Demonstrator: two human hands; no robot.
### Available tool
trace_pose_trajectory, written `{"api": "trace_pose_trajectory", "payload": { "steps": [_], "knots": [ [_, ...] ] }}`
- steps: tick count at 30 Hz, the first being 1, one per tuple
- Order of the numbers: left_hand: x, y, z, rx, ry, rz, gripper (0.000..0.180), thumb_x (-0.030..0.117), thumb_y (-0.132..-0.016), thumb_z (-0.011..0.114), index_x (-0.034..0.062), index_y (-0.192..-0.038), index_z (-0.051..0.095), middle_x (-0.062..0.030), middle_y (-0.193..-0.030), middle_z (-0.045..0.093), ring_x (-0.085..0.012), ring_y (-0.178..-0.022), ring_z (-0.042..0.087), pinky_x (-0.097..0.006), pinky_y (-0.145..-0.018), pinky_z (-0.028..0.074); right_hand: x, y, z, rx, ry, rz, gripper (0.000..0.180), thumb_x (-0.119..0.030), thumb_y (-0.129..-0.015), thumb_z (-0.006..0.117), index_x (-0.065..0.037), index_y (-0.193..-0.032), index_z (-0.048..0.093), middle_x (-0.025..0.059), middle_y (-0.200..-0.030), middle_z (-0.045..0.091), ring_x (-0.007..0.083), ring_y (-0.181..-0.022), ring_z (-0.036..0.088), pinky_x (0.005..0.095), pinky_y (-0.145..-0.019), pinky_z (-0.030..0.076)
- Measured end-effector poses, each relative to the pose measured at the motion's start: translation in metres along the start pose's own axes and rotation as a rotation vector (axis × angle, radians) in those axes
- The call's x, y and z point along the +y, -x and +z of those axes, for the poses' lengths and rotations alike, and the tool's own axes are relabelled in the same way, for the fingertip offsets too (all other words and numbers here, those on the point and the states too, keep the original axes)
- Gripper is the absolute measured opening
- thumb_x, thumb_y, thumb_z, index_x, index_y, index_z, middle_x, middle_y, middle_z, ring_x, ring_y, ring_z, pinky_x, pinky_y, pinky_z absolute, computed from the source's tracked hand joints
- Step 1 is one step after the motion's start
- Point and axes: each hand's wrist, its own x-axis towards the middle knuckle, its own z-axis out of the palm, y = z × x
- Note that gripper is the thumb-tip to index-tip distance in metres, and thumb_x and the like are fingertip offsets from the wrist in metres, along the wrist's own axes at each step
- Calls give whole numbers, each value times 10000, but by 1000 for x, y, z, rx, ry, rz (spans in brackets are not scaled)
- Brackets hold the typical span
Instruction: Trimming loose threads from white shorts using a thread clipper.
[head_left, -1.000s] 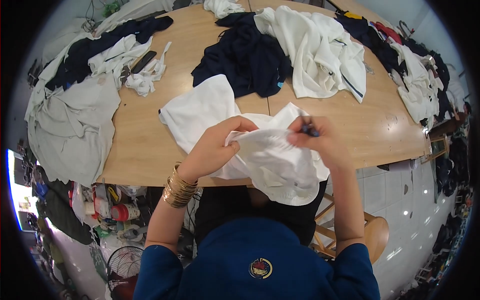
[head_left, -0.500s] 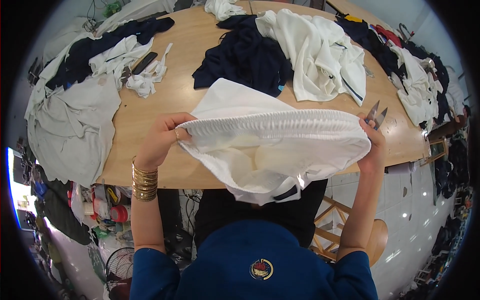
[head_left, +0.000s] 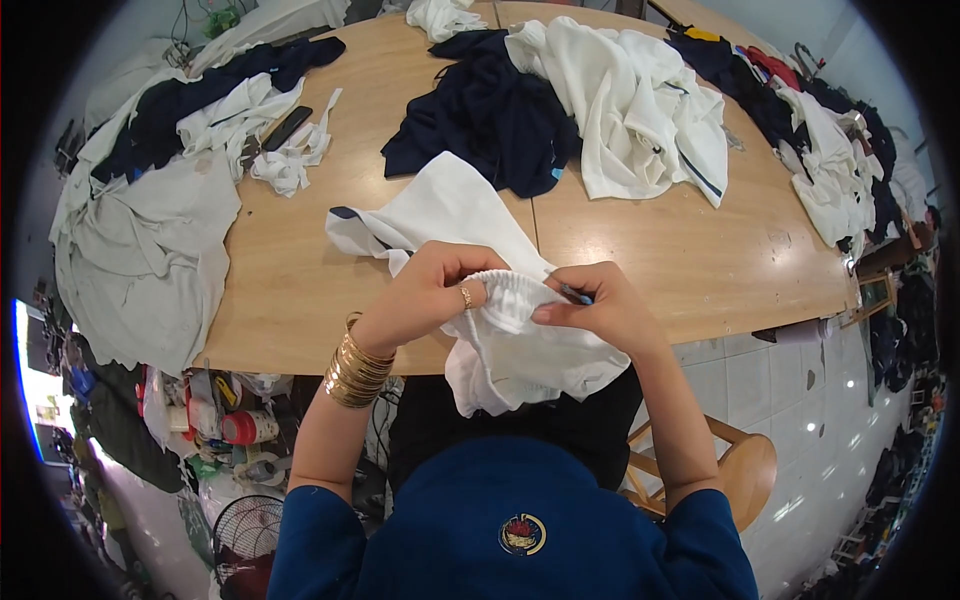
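White pants (head_left: 470, 205) with a gathered elastic waistband (head_left: 512, 300) hang over the table's near edge, part of them lying on the tabletop. A dark navy band marks one end of the cloth. My left hand (head_left: 432, 295), with a ring and gold bangles on its wrist, is closed on the waistband. Close beside it, my right hand (head_left: 600, 305) pinches the waistband's other side. A small bit of the scissors (head_left: 575, 294) shows among the right fingers; their blades are mostly hidden.
Beyond the pants lie a navy garment pile (head_left: 480, 125) and a white garment pile (head_left: 630, 110). Left on the wooden table (head_left: 290, 270) are a pale cloth (head_left: 150, 250), white scraps (head_left: 285, 170) and a dark phone-like object (head_left: 288, 128). A wooden stool (head_left: 745, 470) stands below right.
My hands have come together from far apart, so the stretched waistband is now bunched between them. The scissors' blades, visible before, are now mostly hidden. A navy-edged end now shows on the table.
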Motion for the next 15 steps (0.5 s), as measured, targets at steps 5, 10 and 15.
{"api": "trace_pose_trajectory", "payload": {
  "steps": [5,10,15],
  "knots": [
    [-13,9,2,161,-276,121,288,-8,-698,506,-15,-971,597,-31,-816,614,-84,-736,532,-220,-691,436,5,24,-27,253,-503,-84,207,-56,-707,681,-8,-889,595,30,-789,606,67,-660,521,210,-619,396],
    [-15,30,-27,59,-187,-158,278,2,-700,508,-13,-961,602,-34,-837,615,-93,-792,542,-238,-744,429,11,39,-56,429,-771,-170,127,4,-700,601,11,-821,563,49,-762,592,117,-686,565,227,-638,421],
    [-18,40,-51,126,178,-85,223,66,-695,546,-24,-890,605,-9,-818,607,-79,-763,537,-215,-729,413,19,52,-61,531,-827,-143,118,-50,-679,575,3,-781,549,73,-739,581,154,-675,552,259,-651,425]
  ]
}}
